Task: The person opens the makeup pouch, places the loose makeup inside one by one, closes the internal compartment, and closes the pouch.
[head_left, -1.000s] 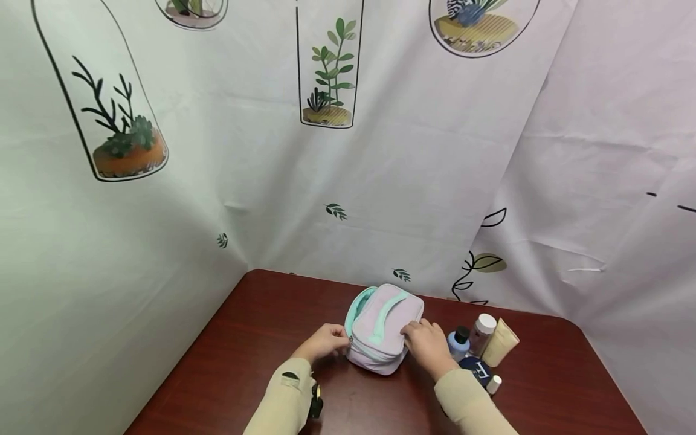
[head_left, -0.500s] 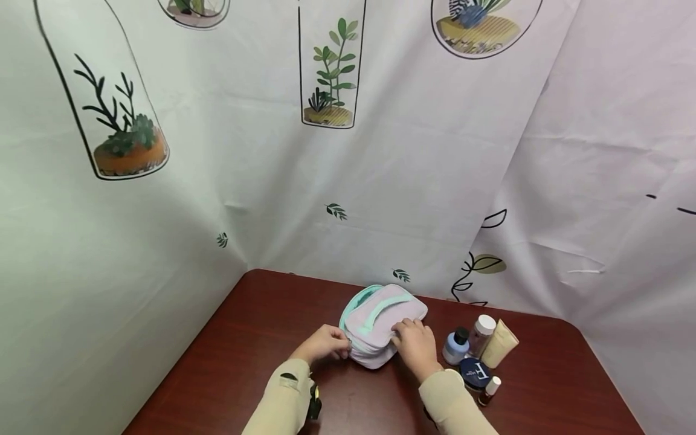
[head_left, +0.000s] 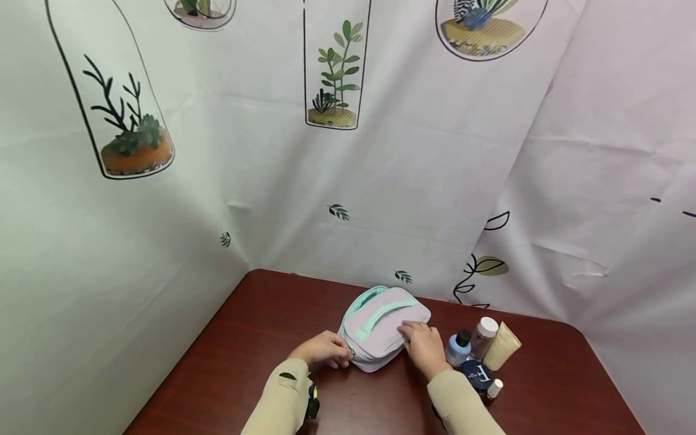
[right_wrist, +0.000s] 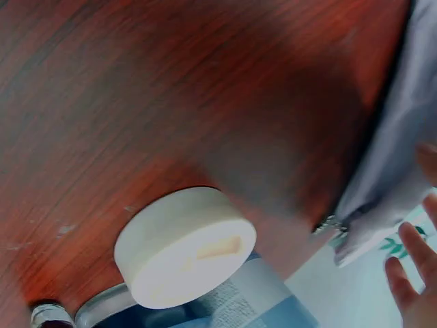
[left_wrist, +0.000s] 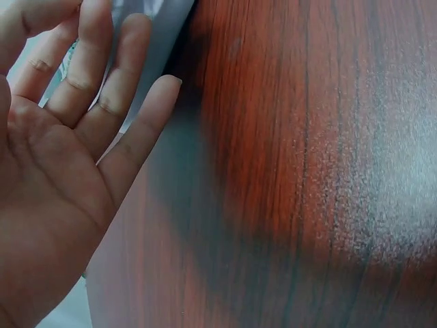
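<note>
Together, left grip (head_left: 326,349) pinching, right grip (head_left: 424,344) touching bag (head_left: 387,329)

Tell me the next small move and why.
Probably draw the zipper rightward along the front with the left hand, which pinches at it: the pink toiletry bag gapes along its left side but looks closed in front, while the right hand rests on top.

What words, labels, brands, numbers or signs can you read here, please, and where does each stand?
"E": on the round dark blue compact.
Smaller lettering beside it: too small to read.
Grey print on the light blue bottle, right wrist view: too blurred.
Pale mark on the white round container: too washed out.
</note>
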Motion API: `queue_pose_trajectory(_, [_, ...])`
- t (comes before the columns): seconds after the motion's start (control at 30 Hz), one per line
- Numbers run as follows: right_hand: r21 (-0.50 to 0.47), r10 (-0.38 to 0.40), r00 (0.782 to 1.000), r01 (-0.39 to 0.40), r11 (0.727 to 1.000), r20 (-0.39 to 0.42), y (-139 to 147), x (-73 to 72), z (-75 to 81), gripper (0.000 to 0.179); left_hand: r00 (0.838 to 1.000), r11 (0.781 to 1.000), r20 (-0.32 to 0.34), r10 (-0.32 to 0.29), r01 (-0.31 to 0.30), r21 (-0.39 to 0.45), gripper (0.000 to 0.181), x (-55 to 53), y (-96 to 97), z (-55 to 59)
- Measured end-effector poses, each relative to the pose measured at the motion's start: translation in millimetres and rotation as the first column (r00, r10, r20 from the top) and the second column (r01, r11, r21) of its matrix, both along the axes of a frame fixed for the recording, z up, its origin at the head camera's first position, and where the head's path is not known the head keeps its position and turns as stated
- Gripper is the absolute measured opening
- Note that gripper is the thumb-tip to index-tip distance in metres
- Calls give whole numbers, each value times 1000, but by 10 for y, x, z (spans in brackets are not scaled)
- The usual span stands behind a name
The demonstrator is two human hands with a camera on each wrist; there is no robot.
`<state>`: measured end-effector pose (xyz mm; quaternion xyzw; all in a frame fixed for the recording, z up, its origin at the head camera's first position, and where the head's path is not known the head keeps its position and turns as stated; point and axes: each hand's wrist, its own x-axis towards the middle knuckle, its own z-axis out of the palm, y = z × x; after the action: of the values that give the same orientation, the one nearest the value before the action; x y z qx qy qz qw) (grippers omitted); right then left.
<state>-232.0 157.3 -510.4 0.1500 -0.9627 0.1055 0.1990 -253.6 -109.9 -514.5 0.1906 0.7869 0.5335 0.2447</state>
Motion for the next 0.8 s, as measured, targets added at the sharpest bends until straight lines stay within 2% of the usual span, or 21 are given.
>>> queue_pose_trajectory(0.1, [17,6,996,-5,1000,-86,3,-22,-5,16,1000,1000,-5,16,-16,-4,14,3,9,23])
queue_pose_trajectory(0.2, [19,12,990,-9,1000,-143,-20,-42,35,7,997,998,-26,69,-69,8,13,-20,-19,15])
queue_pose_trajectory(0.33, [-15,-8,987,6,1000,-158,-64,-65,87,12,986,986,-38,161,-159,47,13,-50,-78,-5])
queue_pose_trajectory(0.43, [-60,-32,986,23,998,-163,-93,-82,102,17,980,979,-34,195,-193,73,15,-42,-84,-1])
queue_pose_trajectory(0.6, [-128,-74,988,56,990,-137,-116,-94,119,22,983,979,-21,182,-179,97,16,-36,-41,-2])
queue_pose_trajectory(0.8, [-180,-123,990,109,978,-64,-140,-78,143,21,988,985,-31,149,-145,96,13,-24,9,28])
